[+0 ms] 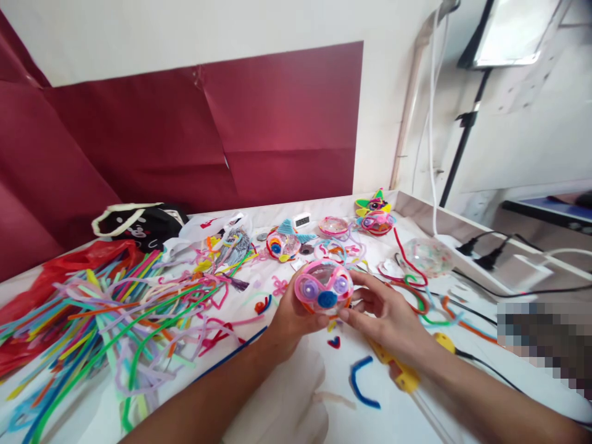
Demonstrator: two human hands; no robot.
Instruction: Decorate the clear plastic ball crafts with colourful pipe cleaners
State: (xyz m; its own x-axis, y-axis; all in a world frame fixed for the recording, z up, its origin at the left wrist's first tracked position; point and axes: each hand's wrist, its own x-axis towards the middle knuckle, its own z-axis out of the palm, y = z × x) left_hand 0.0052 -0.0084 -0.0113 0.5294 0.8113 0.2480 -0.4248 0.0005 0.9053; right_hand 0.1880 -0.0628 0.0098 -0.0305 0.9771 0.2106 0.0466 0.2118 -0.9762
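Pink fuzzy trim curls across a clear round ornament (324, 288) held up above the white table (335, 373) by a person's two bare hands, near the middle of the view. The left hand (293, 311) cups one side, its thumb along the lower edge; the right hand (382, 314) pinches the opposite side between thumb and curled fingers. Two purple eyes and a blue dot face the camera.

Loose pipe cleaners (108, 320) in many colours cover the table's left side, beside a red plastic bag (86, 262) and a black bag (143, 229) with pale handles. Toward the back stand a decorated fish (283, 245) and a small white digital clock (302, 220). A bent blue stem (358, 383) lies near a yellow tool (404, 376), partly hidden under the right forearm.

Maroon paper (291, 123) lines the white wall (185, 31); at right, a bright light panel (515, 31) tops a black stand (467, 129).
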